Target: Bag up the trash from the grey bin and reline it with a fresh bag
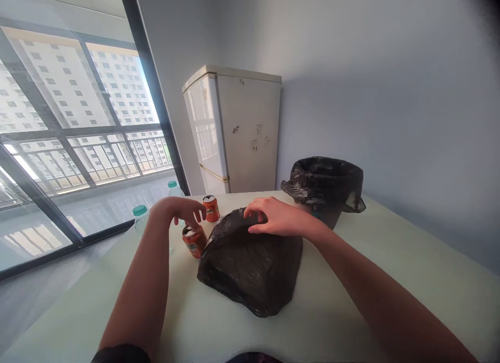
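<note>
Hanging above the nearer orange can [195, 244], the left hand [185, 209] has its fingers loosely bent and apart; whether a fingertip touches the rim cannot be told. The right hand [277, 217] arches over the far part of a black plastic bag [250, 264], thumb and fingers apart, its contact with the film unclear. The bag lies slumped across the middle of the counter [203, 326], probably because such limp film cannot stand unsupported; it is glossy, creased and roughly wedge-shaped. Both cans, the other [211, 209] just farther back, stand upright on firm round bases beside its left side, seemingly within easy reach. Their metal looks smooth and printed. Farther left are two clear bottles with teal caps [139, 210] [172, 184]. At the far right, a crinkled black liner [312, 188] folds outward over a bin [331, 215], likely so its mouth holds open.
</note>
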A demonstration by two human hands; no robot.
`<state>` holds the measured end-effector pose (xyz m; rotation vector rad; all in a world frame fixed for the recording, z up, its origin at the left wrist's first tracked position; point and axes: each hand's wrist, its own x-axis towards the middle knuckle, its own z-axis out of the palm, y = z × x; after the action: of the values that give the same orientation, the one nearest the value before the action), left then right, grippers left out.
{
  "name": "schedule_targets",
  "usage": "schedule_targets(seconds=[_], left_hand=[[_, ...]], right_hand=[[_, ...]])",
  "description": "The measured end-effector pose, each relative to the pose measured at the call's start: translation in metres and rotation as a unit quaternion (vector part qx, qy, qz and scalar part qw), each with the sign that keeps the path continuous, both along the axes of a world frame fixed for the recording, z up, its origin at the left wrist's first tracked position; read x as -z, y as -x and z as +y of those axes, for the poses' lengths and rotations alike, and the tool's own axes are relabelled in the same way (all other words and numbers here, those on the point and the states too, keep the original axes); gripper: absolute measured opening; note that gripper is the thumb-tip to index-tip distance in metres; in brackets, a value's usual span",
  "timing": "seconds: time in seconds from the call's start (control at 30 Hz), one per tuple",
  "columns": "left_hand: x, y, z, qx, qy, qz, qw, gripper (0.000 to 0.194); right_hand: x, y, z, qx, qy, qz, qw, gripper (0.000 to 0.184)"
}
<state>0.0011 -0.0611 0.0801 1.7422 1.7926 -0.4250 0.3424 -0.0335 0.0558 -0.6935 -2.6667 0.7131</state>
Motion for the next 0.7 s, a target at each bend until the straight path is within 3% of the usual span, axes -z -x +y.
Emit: schedule_targets(seconds=[0.13,0.3,0.53,0.63,0.7], left_hand=[[-0.002,-0.002,-0.002,-0.001,-0.007,-0.007,1.0,0.074],[-0.006,-0.008,-0.009,0.02,-0.068,0.004,0.998,0.08],[-0.021,-0.032,-0.026,0.068,-0.225,0.004,0.972,0.056],[-0.028,-0.055,-0.033,0.1,-0.218,-0.031,0.97,0.05],[-0.029,-0.071,-0.038,0.133,-0.193,-0.049,0.971,0.047]], right_hand=[[-0.003,-0.002,0.0,0.017,0.002,-0.015,1.0,0.031],[-0.006,-0.006,0.004,0.03,0.004,-0.025,0.999,0.029],[-0.01,-0.015,0.016,0.131,-0.097,-0.023,0.986,0.016],[-0.015,-0.021,0.018,0.15,-0.092,-0.042,0.983,0.013],[-0.018,-0.025,0.016,0.134,-0.069,-0.078,0.986,0.024]])
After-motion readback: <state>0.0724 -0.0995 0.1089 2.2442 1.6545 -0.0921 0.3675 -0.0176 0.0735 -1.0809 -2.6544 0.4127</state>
